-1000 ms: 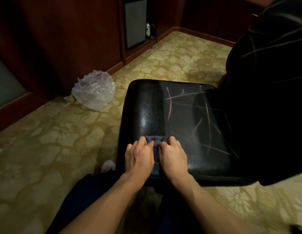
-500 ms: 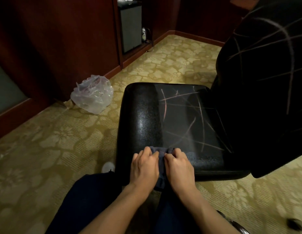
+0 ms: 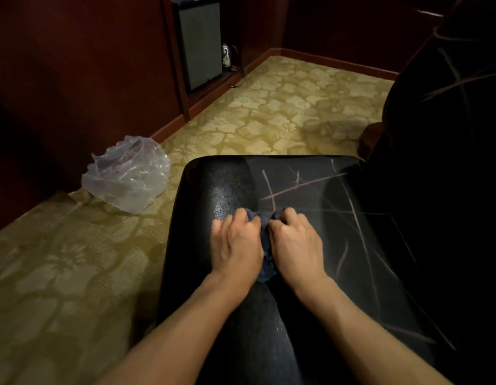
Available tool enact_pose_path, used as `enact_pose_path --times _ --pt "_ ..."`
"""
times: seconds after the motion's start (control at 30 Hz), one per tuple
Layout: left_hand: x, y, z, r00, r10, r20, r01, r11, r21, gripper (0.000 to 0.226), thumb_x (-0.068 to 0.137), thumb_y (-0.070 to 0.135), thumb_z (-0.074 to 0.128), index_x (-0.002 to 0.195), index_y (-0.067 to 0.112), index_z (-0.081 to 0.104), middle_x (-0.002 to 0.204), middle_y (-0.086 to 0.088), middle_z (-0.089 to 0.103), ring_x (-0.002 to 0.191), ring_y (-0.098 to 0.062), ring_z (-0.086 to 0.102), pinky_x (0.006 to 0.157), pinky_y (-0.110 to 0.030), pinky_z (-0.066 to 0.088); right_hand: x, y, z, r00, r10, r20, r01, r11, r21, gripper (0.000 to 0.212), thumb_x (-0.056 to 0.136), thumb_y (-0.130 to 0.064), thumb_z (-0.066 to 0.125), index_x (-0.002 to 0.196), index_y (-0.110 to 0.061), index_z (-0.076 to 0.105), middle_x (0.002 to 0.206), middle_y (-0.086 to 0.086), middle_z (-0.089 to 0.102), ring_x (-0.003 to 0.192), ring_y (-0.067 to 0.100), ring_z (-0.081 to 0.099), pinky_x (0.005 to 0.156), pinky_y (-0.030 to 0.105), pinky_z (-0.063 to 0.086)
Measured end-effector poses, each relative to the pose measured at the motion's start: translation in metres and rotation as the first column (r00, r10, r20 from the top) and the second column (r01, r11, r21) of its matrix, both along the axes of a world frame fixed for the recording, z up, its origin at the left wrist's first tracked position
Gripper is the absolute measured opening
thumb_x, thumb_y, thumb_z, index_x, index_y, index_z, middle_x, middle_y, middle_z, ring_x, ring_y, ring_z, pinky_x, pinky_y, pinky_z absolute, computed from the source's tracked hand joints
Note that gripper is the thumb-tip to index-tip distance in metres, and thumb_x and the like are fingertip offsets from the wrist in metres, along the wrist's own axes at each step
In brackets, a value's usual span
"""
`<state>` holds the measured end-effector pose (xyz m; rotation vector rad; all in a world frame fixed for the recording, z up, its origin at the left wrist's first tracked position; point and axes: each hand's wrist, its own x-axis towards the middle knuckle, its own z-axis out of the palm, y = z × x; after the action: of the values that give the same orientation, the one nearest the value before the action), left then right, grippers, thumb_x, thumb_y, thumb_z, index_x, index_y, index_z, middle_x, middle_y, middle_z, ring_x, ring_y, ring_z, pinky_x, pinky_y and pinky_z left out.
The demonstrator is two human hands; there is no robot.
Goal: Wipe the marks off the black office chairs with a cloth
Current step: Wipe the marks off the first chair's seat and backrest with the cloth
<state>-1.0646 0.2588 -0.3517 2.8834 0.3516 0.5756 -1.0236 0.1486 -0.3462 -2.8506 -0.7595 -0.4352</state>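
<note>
Glossy, grained black chair seat (image 3: 230,187) (probably leather); soft dark cloth (image 3: 264,240); crinkled clear plastic bag (image 3: 127,176).

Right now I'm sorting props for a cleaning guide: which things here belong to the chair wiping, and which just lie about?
In the job:
- cloth, gripped by left hand and right hand
- chair seat, pale marks
- chair back, marked

Lying about:
- plastic bag on carpet
- kettle

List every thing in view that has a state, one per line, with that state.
chair seat: left strip clean and glossy, pale marks across the middle and right
chair back: marked with pale lines
cloth: bunched, pressed on the seat
left hand: fingers curled, gripping the cloth
right hand: fingers curled, gripping the cloth
plastic bag: crumpled, on the carpet
</note>
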Motion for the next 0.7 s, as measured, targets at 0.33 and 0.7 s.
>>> enact_pose_path --times 0.33,0.7 --pt "0.152 0.064 0.002 0.987 0.128 -0.093 -0.119 0.988 0.094 0.024 0.1 0.028 0.048 0.106 0.021 0.07 0.11 -0.004 0.061 0.106 -0.028 0.058 0.091 -0.038 0.033 0.151 0.071 0.007 0.999 0.035 0.011 -0.034 0.996 -0.088 0.025 0.098 -0.022 0.048 0.111 -0.013 0.067 0.119 0.01 0.053 0.109 0.034 0.054 0.08 0.039 0.042" --pt "0.224 0.067 0.014 0.979 0.092 -0.184 -0.118 0.984 -0.132 0.02 0.095 0.029 0.059 0.103 0.019 0.074 0.111 -0.009 0.069 0.111 -0.03 0.06 0.09 -0.033 0.034 0.218 0.077 0.004 0.991 -0.083 -0.107 0.083 0.997 -0.006 0.026 0.099 -0.013 0.045 0.114 -0.005 0.065 0.117 0.017 0.056 0.11 0.04 0.056 0.085 0.041 0.045"
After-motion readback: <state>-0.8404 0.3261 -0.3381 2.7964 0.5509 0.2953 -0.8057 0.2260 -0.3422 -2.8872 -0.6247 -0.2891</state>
